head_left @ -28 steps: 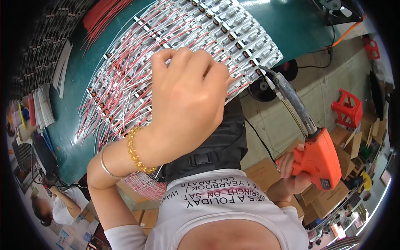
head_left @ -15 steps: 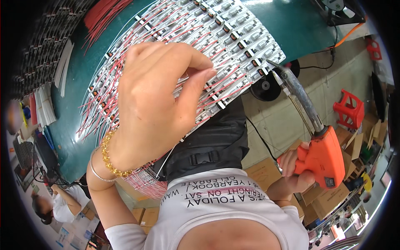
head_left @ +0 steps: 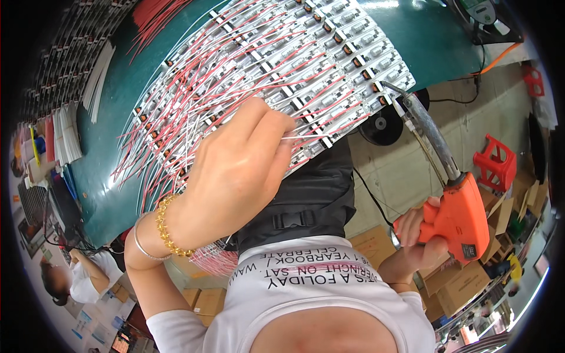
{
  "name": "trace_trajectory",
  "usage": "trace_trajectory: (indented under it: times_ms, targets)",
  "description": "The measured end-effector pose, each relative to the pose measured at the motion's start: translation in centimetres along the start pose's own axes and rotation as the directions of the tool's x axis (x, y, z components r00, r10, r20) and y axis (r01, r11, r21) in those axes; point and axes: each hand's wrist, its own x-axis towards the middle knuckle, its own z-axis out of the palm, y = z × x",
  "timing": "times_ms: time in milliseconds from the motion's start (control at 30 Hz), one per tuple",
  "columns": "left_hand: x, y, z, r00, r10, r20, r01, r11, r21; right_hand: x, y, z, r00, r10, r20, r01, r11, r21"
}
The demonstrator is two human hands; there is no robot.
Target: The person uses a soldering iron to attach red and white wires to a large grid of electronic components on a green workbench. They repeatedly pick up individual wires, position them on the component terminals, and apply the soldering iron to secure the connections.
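Note:
My left hand (head_left: 244,167) is closed in a pinch low over a panel of small circuit boards (head_left: 388,56). A thin white wire (head_left: 306,136) seems to run out from its fingertips, which are partly hidden. Many red and white wires (head_left: 200,88) fan leftward across the panel. On the right, my right hand (head_left: 419,235) is wrapped round the grip of an orange soldering gun (head_left: 462,217). The gun's long metal barrel (head_left: 432,132) points up and left, its bent tip close to the panel's right edge; whether it touches cannot be told.
The panel lies on a green table (head_left: 109,203). Bundles of red wires (head_left: 154,22) and white wires (head_left: 97,82) lie to the left. A black reel (head_left: 379,126), a red stool (head_left: 495,163) and cardboard boxes (head_left: 462,285) are on the right. Another person (head_left: 88,273) sits at lower left.
My left hand has dropped lower and nearer to me, its fingertips moving down along the panel's near side. The view has shifted slightly; the soldering gun stays at the panel's right edge.

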Motion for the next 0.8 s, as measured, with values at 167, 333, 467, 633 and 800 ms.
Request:
trace_trajectory:
  times_ms: [167, 333, 467, 633, 800]
  targets:
    - [0.0, 0.1, -0.1, 1.0, 0.001, 0.03, -0.002, 0.998, 0.055, 0.0, 0.1, -0.1, 1.0, 0.006, 0.008, -0.006, 1.0, 0.001]
    - [0.2, 0.8, 0.2, 0.999, 0.004, 0.053, -0.013, 0.985, 0.172, 0.2, 0.0, 0.1, 1.0, 0.011, 0.015, -0.011, 1.0, 0.0]
    - [0.1, 1.2, 0.2, 0.997, 0.014, 0.073, -0.029, 0.977, 0.211, 0.4, 0.0, 0.1, 1.0, 0.003, 0.02, -0.003, 1.0, -0.001]
    - [0.5, 0.8, 0.0, 0.993, 0.044, 0.108, -0.07, 0.966, 0.247, 0.4, 0.0, 0.2, 0.999, -0.005, 0.035, 0.005, 1.0, 0.014]
    - [0.0, 0.7, 0.0, 1.0, 0.005, 0.028, -0.013, 0.965, 0.262, 0.8, 0.1, 0.2, 0.997, -0.025, 0.07, 0.024, 0.999, 0.024]
